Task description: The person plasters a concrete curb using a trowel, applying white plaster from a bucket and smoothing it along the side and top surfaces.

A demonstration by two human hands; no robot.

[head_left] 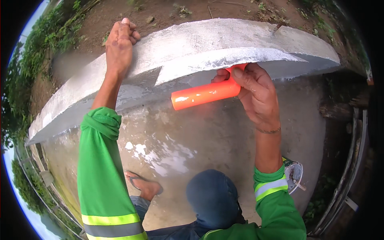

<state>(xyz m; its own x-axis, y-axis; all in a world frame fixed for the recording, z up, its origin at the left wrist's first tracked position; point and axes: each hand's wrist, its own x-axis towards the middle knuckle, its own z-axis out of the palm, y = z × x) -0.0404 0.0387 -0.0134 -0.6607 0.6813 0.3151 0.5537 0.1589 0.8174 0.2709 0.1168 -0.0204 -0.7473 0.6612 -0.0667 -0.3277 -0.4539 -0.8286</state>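
Note:
A low, curved concrete wall (192, 39) with a whitish top runs across the upper part of the view. My right hand (256, 86) is closed around the stem of an orange-handled tool (204, 95) at the wall's near side. Its thick round handle points left. Where the stem meets the wall, a white-coated strip (200, 67) with a straight left end lies along the edge; I cannot tell whether it is the tool's blade. My left hand (120, 46) rests on the wall top, its fingers curled in and nothing visible in them.
White splashes (164, 154) mark the concrete floor below. A small white-smeared bucket (295, 176) stands beside my right forearm. My sandalled foot (146, 186) and bent knee (212, 196) are near the floor. Bare soil (168, 12) lies beyond the wall, and poles (348, 168) stand at right.

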